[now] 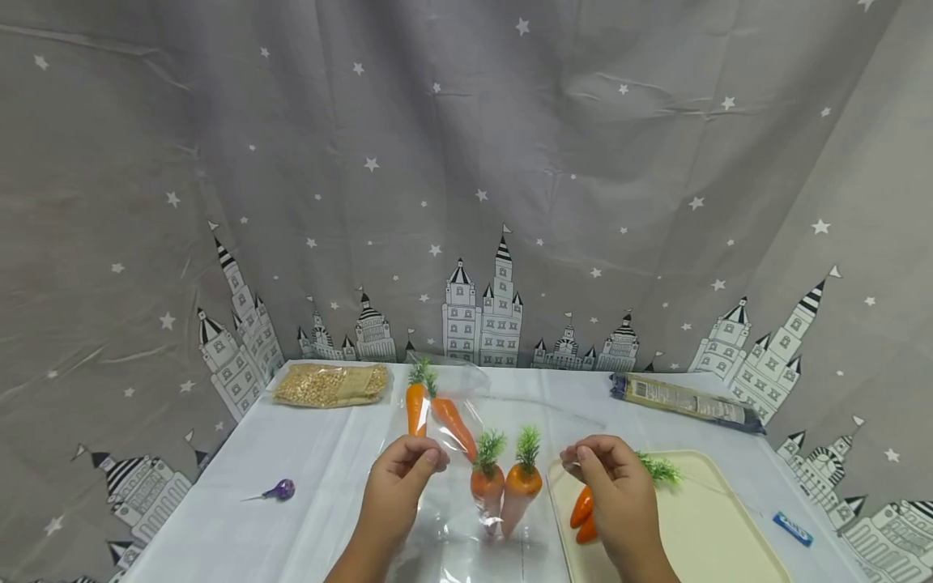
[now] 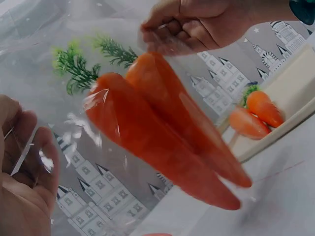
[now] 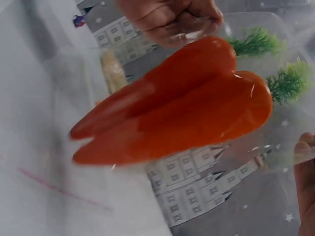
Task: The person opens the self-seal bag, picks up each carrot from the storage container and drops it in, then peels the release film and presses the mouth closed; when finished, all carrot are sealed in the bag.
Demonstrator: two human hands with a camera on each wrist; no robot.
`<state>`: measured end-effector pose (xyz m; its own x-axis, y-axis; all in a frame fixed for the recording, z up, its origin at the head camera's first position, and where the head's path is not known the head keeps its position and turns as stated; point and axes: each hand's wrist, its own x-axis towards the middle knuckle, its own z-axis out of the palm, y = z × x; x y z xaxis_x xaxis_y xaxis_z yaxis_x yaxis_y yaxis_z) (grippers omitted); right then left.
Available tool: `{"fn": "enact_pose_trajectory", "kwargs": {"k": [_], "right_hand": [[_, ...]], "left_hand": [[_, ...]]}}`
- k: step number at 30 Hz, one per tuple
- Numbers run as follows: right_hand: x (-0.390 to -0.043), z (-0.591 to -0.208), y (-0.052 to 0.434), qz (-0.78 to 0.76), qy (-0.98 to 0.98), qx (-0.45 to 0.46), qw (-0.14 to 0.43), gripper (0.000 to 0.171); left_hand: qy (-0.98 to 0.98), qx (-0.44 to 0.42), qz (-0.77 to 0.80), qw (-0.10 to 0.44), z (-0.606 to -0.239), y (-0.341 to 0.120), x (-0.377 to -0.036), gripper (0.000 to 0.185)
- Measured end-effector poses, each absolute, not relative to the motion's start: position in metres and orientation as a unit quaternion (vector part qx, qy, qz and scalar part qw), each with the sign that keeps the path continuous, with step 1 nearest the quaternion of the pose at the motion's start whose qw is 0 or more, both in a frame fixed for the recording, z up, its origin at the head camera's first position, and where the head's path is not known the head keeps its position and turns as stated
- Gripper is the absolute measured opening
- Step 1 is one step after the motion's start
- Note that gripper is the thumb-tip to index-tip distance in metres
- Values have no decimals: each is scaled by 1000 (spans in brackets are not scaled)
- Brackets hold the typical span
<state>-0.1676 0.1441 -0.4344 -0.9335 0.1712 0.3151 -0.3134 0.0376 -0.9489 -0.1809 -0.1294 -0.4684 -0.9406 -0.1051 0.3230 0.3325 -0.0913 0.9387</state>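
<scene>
Both hands pinch the top edge of a clear plastic bag [image 1: 474, 518] and hold it up above the white tablecloth [image 1: 306, 478]. Left hand [image 1: 397, 486] grips the bag's left corner between thumb and curled fingers; right hand [image 1: 612, 486] grips the right corner the same way. Two carrots [image 1: 506, 486] with green tufts hang inside the bag, side by side and touching, tips down, between the two hands. Left wrist view confirms both carrots lie behind the film, pressed together.

Landmark: cream tray [image 1: 700, 526], at the right of the tablecloth. Right hand is over the tray's left rim. Two small orange carrots [image 1: 583, 518] lie on the tray, partly hidden under the right hand, with a green tuft [image 1: 659, 468] showing beside the knuckles. Left of the tray, beyond the bag, another two carrots [image 1: 433, 413] sit in clear plastic. Far left of the tray: a purple lollipop [image 1: 280, 489] and, farther back, a packet of yellow grains [image 1: 331, 385]. Behind the tray lies a long dark packet [image 1: 685, 400]; right of it, a small blue wrapper [image 1: 792, 528].
</scene>
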Motion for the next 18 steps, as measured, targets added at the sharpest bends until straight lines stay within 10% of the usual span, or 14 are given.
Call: {"fn": "enact_pose_trajectory", "kwargs": {"k": [18], "right_hand": [[-169, -431, 147, 693, -696, 74, 173, 14]], "left_hand": [[-657, -166, -724, 129, -468, -130, -183, 28]]}}
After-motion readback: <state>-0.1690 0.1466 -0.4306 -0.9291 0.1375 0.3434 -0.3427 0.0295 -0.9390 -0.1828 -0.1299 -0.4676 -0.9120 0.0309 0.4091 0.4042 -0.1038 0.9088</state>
